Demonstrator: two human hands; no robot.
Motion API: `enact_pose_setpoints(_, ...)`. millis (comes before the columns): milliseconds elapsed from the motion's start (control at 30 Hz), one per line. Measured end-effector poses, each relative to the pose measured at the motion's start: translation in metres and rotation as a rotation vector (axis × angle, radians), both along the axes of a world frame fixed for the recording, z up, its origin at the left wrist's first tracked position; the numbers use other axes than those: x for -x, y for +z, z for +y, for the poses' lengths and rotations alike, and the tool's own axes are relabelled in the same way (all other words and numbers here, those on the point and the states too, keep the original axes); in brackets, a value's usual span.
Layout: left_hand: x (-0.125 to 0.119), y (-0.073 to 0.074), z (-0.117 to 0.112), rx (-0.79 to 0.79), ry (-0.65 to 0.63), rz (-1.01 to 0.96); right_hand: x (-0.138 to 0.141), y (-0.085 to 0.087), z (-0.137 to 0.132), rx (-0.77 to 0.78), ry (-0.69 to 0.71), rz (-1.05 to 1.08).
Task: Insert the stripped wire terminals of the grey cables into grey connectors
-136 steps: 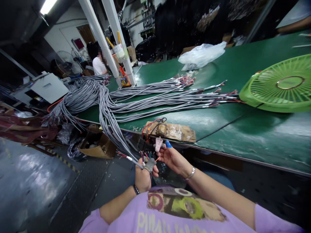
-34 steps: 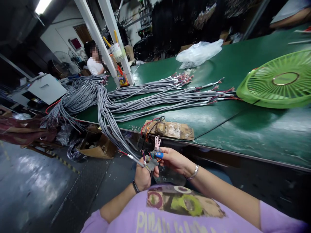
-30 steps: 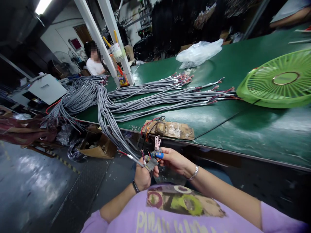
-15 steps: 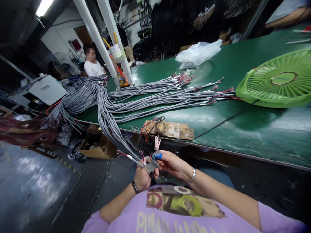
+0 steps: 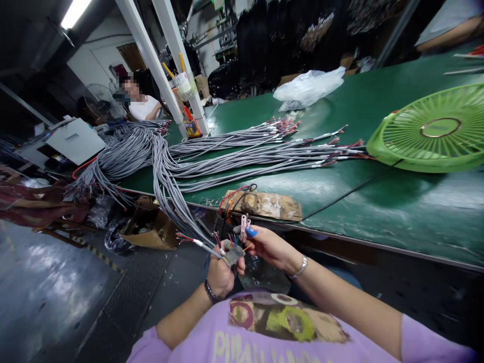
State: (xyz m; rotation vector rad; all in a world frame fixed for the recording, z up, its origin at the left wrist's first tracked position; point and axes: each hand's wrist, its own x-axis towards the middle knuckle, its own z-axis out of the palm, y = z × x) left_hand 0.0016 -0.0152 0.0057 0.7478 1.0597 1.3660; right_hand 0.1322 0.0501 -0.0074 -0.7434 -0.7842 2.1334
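Observation:
My left hand [image 5: 220,272] is closed round the end of a grey cable [image 5: 204,245], with a grey wrap on its thumb. Thin coloured wires [image 5: 231,239] fan out of that cable end above my fist. My right hand [image 5: 269,248] pinches one of those wires between thumb and a forefinger capped in blue. A small pink clip [image 5: 244,222] stands just above my right fingertips. Both hands hover below the near edge of the green table [image 5: 397,212].
A thick bundle of grey cables [image 5: 196,156] runs across the table and hangs off its left edge. A worn wooden block [image 5: 264,204] with red and black wires lies at the near edge. A green fan grille [image 5: 431,131], a plastic bag [image 5: 308,86] and a seated person [image 5: 141,103] are farther off.
My right hand has drawn slightly up and right from the cable end, still pinching a wire. The left fist has hardly moved. The seated person at the back has shifted.

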Motion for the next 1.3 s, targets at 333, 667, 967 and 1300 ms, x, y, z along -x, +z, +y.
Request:
enact_pose_setpoints(333,-0.002,-0.006,0.010,0.025,0.031,0.029,0.013,-0.007,0.012,0.029,-0.115,0.075)
enact_pose_setpoints(667,-0.002,-0.012,0.012,0.049,0.032,0.035,0.021,-0.009,0.014,0.167,-0.262,0.165)
enact_pose_setpoints(967,-0.003,-0.011,0.012,0.052,0.039,0.058,0.019,-0.009,0.009,0.170,-0.177,0.196)
enact_pose_setpoints(1300,0.000,-0.006,-0.003,0.052,0.050,0.065,-0.003,-0.017,-0.004,0.237,-0.063,0.159)
